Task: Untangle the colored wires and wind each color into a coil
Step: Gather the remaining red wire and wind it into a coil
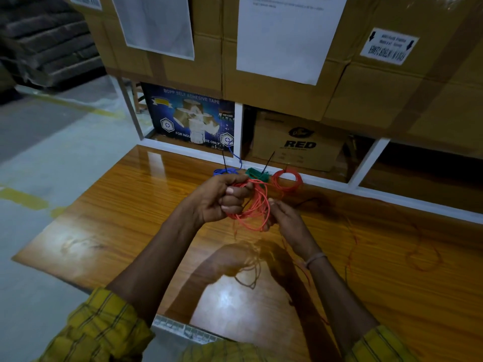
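Above the glossy wooden table, the left hand curls its fingers round a bundle of orange wire loops, while the right hand pinches the loops' right side. At the far edge lie 3 finished coils: blue coil, green coil, red coil, close together. Loose thin strands trail right across the table; they could snag and re-knot, I judge, if pulled fast. The wire looks springy, slick and round.
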A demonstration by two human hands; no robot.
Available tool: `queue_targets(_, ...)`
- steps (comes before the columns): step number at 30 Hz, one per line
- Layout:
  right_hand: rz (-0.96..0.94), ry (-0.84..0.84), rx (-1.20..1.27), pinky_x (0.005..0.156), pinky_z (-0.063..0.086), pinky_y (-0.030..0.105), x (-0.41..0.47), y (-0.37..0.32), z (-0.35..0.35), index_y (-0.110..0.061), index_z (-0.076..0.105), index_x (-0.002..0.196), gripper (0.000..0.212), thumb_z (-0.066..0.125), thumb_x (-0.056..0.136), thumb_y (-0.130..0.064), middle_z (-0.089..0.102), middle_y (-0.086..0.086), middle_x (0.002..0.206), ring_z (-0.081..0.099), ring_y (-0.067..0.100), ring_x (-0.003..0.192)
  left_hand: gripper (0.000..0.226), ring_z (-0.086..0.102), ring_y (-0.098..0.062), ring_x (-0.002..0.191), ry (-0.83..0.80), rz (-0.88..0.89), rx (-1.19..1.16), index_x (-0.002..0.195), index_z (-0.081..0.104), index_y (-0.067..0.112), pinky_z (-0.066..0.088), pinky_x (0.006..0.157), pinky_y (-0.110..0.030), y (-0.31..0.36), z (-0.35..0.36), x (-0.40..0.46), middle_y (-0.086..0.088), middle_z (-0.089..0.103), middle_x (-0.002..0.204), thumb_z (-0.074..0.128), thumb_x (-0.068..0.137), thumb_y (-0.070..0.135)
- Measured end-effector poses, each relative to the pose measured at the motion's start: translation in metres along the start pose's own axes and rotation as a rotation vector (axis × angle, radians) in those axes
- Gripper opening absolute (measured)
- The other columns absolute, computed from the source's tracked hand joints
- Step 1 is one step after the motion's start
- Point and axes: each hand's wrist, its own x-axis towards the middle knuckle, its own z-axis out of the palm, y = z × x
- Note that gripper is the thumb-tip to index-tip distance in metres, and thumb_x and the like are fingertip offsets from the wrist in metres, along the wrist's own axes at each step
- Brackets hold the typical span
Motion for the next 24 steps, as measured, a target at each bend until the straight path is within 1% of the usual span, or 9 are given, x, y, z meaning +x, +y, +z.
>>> queue_targets(3,0.072,0.049,-0.010,0.061,0.034,0.030,0.000,0.005,0.008,0.001,0.070,0.090,0.053,0.047,0.110,-0.043,0.045,0.008,0.073,0.042,0.010,0.062,0.032,0.015,-0.006,0.036,-0.125,0.048,-0.148,0.100,0.051,0.004,0.021,0.035,-0.020,0.004,-0.004,0.000,0.007,0.044,0.049,0.033,0.111,0.027)
queue_targets(6,-0.035,0.070,-0.274,0.067,0.041,0.030,-0.001,0.017,0.013,-0.013,0.069,0.069,0.050,0.053,0.109,-0.038,0.058,-0.008,0.063,0.054,0.001,0.062,0.033,0.025,-0.007,0.039,-0.281,0.108,-0.337,0.119,0.051,-0.004,0.026,0.041,-0.022,0.008,-0.011,0.005,0.001,0.052,0.060,0.036,0.111,0.025)
queue_targets(9,-0.113,-0.014,-0.565,0.068,0.050,0.036,-0.004,0.026,0.022,-0.013,0.065,0.067,0.053,0.053,0.103,-0.051,0.066,-0.002,0.062,0.064,0.003,0.065,0.043,0.037,-0.006,0.042,-0.176,0.263,-0.315,0.133,0.047,-0.010,0.033,0.045,-0.019,0.012,-0.005,0.006,-0.002,0.061,0.077,0.037,0.112,0.026)
queue_targets(11,-0.161,-0.074,-0.680,0.065,0.052,0.042,-0.007,0.025,0.029,-0.014,0.062,0.068,0.059,0.044,0.097,-0.061,0.065,0.003,0.062,0.064,0.016,0.063,0.035,0.049,-0.006,0.049,-0.112,0.372,-0.297,0.135,0.040,-0.002,0.044,0.050,-0.019,0.012,0.003,0.008,-0.013,0.072,0.097,0.038,0.112,0.025)
queue_targets(13,-0.218,-0.142,-0.683,0.062,0.050,0.044,-0.011,0.017,0.035,-0.013,0.060,0.067,0.059,0.042,0.098,-0.061,0.062,0.004,0.060,0.061,0.019,0.060,0.023,0.062,-0.011,0.063,-0.084,0.447,-0.264,0.127,0.039,0.003,0.056,0.061,-0.023,0.011,0.010,0.011,-0.027,0.070,0.121,0.038,0.113,0.021)
queue_targets(16,-0.258,-0.181,-0.617,0.062,0.049,0.041,-0.019,-0.005,0.039,-0.013,0.061,0.065,0.055,0.046,0.101,-0.052,0.063,0.003,0.060,0.061,0.015,0.059,0.036,0.075,-0.020,0.092,0.000,0.494,-0.032,0.133,0.048,-0.006,0.063,0.085,-0.031,0.006,0.011,0.016,-0.027,0.063,0.140,0.034,0.115,0.022)
queue_targets(19,-0.233,-0.204,-0.548,0.065,0.050,0.032,-0.025,-0.035,0.036,-0.014,0.069,0.067,0.049,0.053,0.106,-0.038,0.068,-0.002,0.063,0.064,0.007,0.062,0.043,0.072,-0.027,0.115,0.159,0.482,0.396,0.143,0.053,0.002,0.056,0.103,-0.040,-0.008,0.002,0.022,-0.020,0.071,0.130,0.033,0.115,0.028)
queue_targets(22,-0.177,-0.263,-0.370,0.057,0.046,0.024,-0.029,-0.062,0.023,-0.009,0.071,0.073,0.040,0.059,0.105,-0.029,0.065,0.009,0.059,0.061,0.012,0.050,0.044,0.074,-0.019,0.111,0.321,0.474,0.824,0.148,0.049,0.018,0.045,0.114,-0.047,-0.020,-0.013,0.023,-0.014,0.079,0.103,0.034,0.114,0.042)
queue_targets(24,-0.146,-0.317,-0.208,0.057,0.050,0.029,-0.030,-0.071,0.008,-0.004,0.070,0.077,0.034,0.065,0.103,-0.025,0.067,0.018,0.060,0.063,0.027,0.048,0.042,0.075,-0.009,0.097,0.375,0.490,1.007,0.144,0.049,0.018,0.051,0.105,-0.043,-0.024,-0.019,0.022,-0.009,0.077,0.090,0.035,0.114,0.044)
